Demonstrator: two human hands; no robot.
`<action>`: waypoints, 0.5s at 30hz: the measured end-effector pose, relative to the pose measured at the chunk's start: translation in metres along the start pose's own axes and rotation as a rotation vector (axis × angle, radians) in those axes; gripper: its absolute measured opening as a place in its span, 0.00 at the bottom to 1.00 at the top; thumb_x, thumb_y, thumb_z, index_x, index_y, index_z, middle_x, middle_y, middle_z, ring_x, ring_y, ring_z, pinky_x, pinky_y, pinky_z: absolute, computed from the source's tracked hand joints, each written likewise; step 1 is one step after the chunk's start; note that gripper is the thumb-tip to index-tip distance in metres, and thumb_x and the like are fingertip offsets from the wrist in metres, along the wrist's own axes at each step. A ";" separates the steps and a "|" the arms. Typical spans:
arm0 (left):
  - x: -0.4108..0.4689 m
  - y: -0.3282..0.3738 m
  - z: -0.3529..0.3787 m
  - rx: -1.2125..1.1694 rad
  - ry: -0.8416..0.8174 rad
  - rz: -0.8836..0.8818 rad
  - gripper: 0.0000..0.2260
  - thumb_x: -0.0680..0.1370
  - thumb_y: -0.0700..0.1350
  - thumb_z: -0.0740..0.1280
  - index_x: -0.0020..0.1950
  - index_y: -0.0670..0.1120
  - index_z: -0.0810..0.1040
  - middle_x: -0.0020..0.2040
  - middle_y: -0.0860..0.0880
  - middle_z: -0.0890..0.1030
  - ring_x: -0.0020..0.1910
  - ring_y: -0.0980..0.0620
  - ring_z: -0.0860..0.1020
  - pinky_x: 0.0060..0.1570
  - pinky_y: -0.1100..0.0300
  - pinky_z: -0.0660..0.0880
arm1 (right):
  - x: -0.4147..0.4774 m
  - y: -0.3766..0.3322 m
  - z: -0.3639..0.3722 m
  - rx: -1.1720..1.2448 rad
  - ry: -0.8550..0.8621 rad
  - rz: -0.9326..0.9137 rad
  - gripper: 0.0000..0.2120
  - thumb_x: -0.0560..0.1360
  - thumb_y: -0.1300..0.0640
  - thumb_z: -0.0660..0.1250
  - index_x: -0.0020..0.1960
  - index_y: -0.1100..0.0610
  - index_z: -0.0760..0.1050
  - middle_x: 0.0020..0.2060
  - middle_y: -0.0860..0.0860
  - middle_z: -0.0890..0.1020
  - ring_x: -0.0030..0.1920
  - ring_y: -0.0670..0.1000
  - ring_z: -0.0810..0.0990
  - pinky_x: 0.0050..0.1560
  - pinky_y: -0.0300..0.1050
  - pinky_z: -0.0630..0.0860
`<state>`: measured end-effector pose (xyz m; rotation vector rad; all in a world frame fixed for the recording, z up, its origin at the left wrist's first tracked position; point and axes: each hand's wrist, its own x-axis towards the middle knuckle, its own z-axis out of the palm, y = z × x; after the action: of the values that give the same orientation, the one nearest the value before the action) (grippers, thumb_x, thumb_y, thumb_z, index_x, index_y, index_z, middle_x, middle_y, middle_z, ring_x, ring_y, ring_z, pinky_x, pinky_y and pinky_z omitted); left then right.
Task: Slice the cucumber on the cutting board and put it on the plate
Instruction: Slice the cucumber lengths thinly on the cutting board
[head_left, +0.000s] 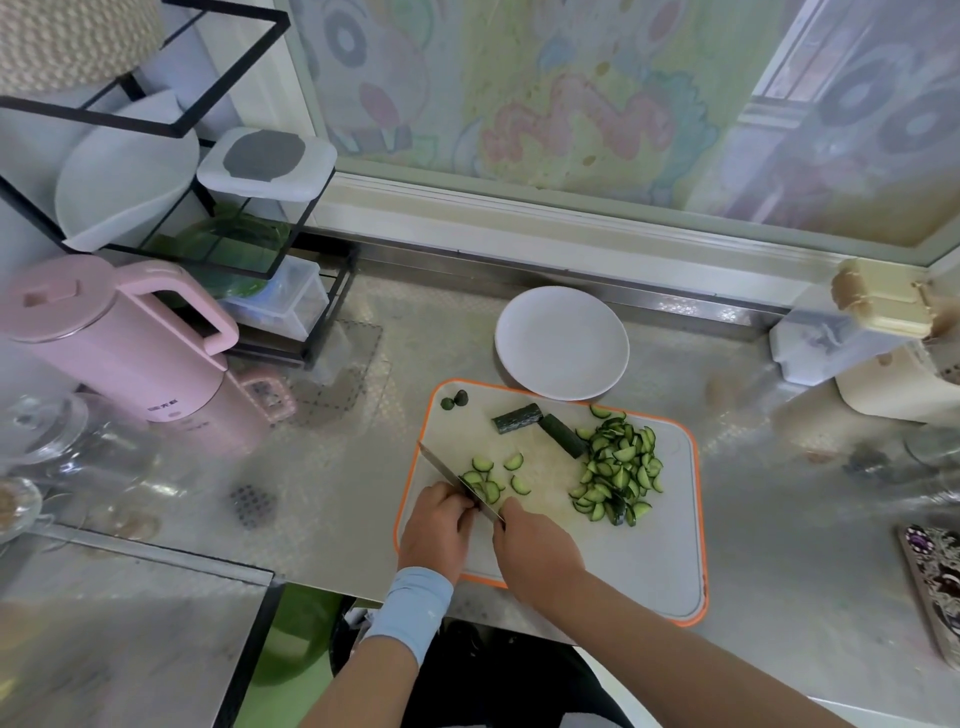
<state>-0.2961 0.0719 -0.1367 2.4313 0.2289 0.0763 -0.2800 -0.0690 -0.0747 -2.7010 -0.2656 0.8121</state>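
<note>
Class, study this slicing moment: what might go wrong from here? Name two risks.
The left hand curls against the knife blade, so a fingertip could be nicked. The slice pile lies near the cutting board edge; slices may spill onto the counter on the way to the plate.

A white plate (562, 343), an orange-rimmed pale cutting board (654, 545), dark green cucumber slices (618, 467), and a pink kettle (119, 338) are seen.

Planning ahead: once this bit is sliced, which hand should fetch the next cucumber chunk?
Left. The right hand grips the knife; the left hand only steadies the bit under it, so it can let go and reach the chunks.
</note>
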 end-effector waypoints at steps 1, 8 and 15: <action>0.000 0.000 0.000 0.002 -0.002 0.006 0.03 0.73 0.41 0.70 0.44 0.46 0.82 0.46 0.50 0.78 0.49 0.49 0.74 0.41 0.54 0.75 | 0.003 -0.001 0.001 -0.001 -0.008 0.000 0.06 0.84 0.53 0.52 0.52 0.56 0.64 0.36 0.51 0.71 0.37 0.54 0.71 0.27 0.43 0.58; 0.000 0.001 -0.004 0.040 -0.013 0.012 0.03 0.74 0.43 0.68 0.44 0.48 0.83 0.45 0.51 0.79 0.49 0.50 0.74 0.41 0.56 0.74 | 0.006 -0.003 0.003 0.050 0.019 -0.007 0.09 0.84 0.50 0.51 0.49 0.53 0.61 0.36 0.51 0.71 0.37 0.55 0.70 0.28 0.43 0.57; 0.002 0.001 -0.007 0.041 -0.012 0.024 0.02 0.70 0.40 0.74 0.41 0.46 0.83 0.40 0.49 0.80 0.44 0.47 0.78 0.39 0.57 0.77 | -0.014 0.003 0.000 0.049 0.075 -0.036 0.09 0.84 0.50 0.51 0.48 0.53 0.61 0.31 0.47 0.68 0.34 0.55 0.70 0.28 0.46 0.59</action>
<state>-0.2947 0.0758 -0.1307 2.4748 0.1978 0.0682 -0.2912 -0.0759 -0.0684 -2.6656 -0.2729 0.6966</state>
